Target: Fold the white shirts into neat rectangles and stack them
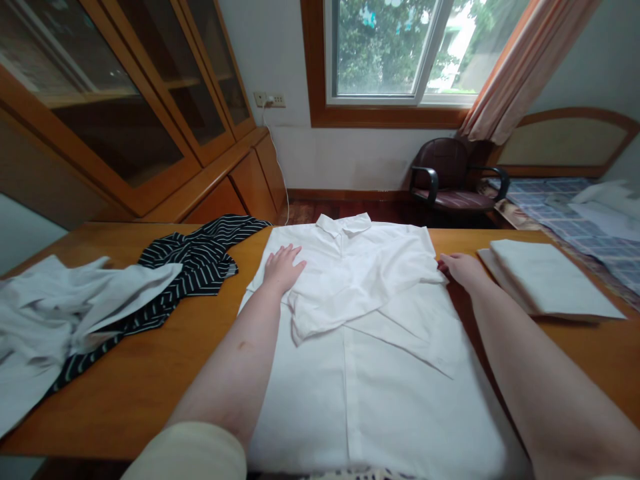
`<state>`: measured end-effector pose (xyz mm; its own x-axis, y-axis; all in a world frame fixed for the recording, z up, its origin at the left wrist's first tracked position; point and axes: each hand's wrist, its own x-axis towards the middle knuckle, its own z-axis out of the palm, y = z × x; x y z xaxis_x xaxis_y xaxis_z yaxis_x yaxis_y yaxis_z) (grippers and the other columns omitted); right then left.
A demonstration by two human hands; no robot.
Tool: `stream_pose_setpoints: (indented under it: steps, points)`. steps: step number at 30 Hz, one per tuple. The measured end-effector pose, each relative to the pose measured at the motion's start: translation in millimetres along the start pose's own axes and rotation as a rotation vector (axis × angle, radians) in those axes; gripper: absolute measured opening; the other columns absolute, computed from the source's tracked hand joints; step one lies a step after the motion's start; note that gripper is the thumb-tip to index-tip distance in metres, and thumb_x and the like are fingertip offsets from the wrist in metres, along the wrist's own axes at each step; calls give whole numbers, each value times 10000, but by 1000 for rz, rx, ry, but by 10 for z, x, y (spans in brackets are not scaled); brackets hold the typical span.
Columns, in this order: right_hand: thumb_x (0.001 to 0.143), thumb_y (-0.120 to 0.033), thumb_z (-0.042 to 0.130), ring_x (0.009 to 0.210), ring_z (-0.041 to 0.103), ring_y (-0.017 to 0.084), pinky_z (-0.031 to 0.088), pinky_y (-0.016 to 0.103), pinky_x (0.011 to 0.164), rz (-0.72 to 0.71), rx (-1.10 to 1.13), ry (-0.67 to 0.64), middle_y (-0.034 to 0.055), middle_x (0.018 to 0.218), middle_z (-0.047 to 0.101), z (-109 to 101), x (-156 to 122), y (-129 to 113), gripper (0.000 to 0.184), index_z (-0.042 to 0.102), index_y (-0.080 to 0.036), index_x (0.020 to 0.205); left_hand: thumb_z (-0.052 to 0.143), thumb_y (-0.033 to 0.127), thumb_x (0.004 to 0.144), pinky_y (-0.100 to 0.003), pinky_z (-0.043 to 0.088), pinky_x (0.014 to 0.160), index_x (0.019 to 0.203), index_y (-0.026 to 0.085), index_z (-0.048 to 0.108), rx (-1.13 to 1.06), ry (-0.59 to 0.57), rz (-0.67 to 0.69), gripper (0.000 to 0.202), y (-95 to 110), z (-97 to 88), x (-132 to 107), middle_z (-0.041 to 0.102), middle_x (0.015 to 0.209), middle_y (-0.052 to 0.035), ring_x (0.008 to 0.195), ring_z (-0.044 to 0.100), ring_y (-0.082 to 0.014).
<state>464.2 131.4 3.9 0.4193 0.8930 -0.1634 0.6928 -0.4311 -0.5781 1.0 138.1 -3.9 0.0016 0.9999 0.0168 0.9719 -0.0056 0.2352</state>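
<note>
A white collared shirt (310, 393) lies spread on the wooden table, its collar at the far edge and its button placket running toward me. Both sleeves are folded across the front, one cuff lying over the body and creased. My left hand (284, 268) rests flat on the shirt's left shoulder area, fingers spread. At the shirt's right side edge, my right hand (461, 270) has its fingers closed on the fabric near the sleeve fold. The thumb and fingertips there are partly hidden.
On the wooden table (165, 380), a black striped garment (200, 257) and a crumpled white garment (45, 320) lie to the left. Folded white cloth (545, 277) lies at the right. Beyond are a glass-fronted cabinet (200, 157), an armchair (445, 170) and a bed (590, 200).
</note>
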Motion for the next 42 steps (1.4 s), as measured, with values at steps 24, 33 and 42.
stream_pose_setpoints:
  steps: [24, 33, 42]
  points:
    - [763, -660, 494, 627, 555, 204, 316, 284, 518, -270, -331, -17, 34, 673, 637, -65, -538, 71, 444, 593, -231, 709, 487, 534, 800, -279, 432, 733, 968, 209, 673, -474, -176, -46, 410, 203, -470, -936, 698, 932, -41, 869, 618, -225]
    - [697, -539, 635, 676, 587, 199, 397, 285, 588, -368, -231, -102, 29, 774, 664, -137, -474, 191, 353, 610, -224, 854, 553, 524, 751, -229, 337, 574, 655, 195, 531, -723, -169, -45, 344, 99, -469, -955, 483, 608, 50, 610, 453, -128]
    - [667, -282, 591, 644, 545, 157, 412, 269, 612, -520, -200, -24, -16, 732, 596, -110, -465, 208, 277, 595, -234, 940, 631, 550, 665, -227, 352, 517, 673, 186, 532, -994, -245, -231, 377, -36, -477, -884, 524, 595, 44, 538, 468, -118]
